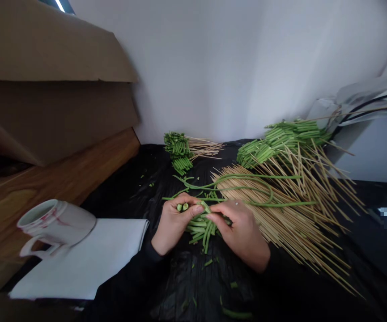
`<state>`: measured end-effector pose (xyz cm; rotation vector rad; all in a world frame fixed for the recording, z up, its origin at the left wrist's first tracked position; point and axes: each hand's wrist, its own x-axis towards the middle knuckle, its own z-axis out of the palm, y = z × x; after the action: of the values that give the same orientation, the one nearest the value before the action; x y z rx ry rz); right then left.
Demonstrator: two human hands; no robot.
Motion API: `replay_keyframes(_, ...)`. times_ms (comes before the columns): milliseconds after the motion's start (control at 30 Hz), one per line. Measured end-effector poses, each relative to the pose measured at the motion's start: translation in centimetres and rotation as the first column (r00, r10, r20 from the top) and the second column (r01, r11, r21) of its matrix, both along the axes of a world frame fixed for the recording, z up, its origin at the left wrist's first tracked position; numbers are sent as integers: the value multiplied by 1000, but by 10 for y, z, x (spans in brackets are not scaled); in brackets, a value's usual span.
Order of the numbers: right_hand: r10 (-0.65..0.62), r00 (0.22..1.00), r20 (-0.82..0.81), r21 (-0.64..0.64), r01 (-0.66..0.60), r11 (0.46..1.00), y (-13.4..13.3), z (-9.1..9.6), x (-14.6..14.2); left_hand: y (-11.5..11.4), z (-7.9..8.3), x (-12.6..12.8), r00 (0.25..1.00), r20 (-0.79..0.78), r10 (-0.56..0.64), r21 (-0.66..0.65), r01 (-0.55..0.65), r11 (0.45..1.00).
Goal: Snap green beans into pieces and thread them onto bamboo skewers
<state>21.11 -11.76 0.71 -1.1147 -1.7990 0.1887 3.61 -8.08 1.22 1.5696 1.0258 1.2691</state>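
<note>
My left hand (178, 219) is closed around a few short green bean pieces (182, 207), whose cut ends poke out beside the thumb. The fingers of my right hand (238, 226) pinch the other end of a bean piece between the two hands. Below them lies a pile of cut green beans (202, 232) on black plastic. Several long uncut beans (260, 204) stretch out behind and to the right, partly over a heap of bare bamboo skewers (280, 223). Whether a skewer is in my fingers I cannot make out.
Bean-loaded skewers (178, 150) lie at the back, with a bigger stack (283, 138) at the back right. A white mug (75, 223) stands on folded white paper (109, 250) at left. A cardboard box (62, 107) and a wall border the black plastic sheet (119, 188).
</note>
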Motion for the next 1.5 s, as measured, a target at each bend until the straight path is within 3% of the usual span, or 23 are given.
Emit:
replay_keyframes(133,3,1000,-24,-15,-3,1000,1,-3,-4,-3,1,5,976,210,-53,-181,92,979)
replay_keyframes(233,12,1000,-12,-25,-12,1000,2,-1,-2,-3,3,8,916,394,-75,-313,211,926)
replay_keyframes(400,6,1000,13,-46,-5,999,4,0,2,3,4,1,817,576,-30,-382,301,874)
replay_keyframes(567,4,1000,10,-45,-4,999,5,-2,3,15,8,-11,657,743,127,-402,287,869)
replay_keyframes(733,0,1000,-1,-56,0,998,5,-3,4,21,19,-13,479,807,345,-508,266,819)
replay_keyframes(900,-27,1000,3,-73,27,997,5,-3,5,23,29,-23,397,833,386,-524,340,781)
replay_keyframes(967,-21,1000,6,-78,21,997,5,-3,5,22,29,-27,444,838,316,-497,382,779)
replay_keyframes(1067,-8,1000,10,-86,9,996,5,-2,4,17,24,-23,641,756,132,-445,356,822)
replay_keyframes(1133,1,1000,16,-89,1,996,5,-1,4,12,19,-16,816,577,34,-422,262,868)
replay_keyframes(1200,9,1000,21,-85,-8,996,5,-2,4,7,14,-9,930,366,-40,-399,196,896)
replay_keyframes(1300,14,999,30,-79,-11,997,6,-3,5,3,8,-2,973,206,-106,-388,180,904)
replay_keyframes(1500,20,997,76,-107,-12,994,6,-7,6,4,7,-7,958,256,-126,-360,216,907)
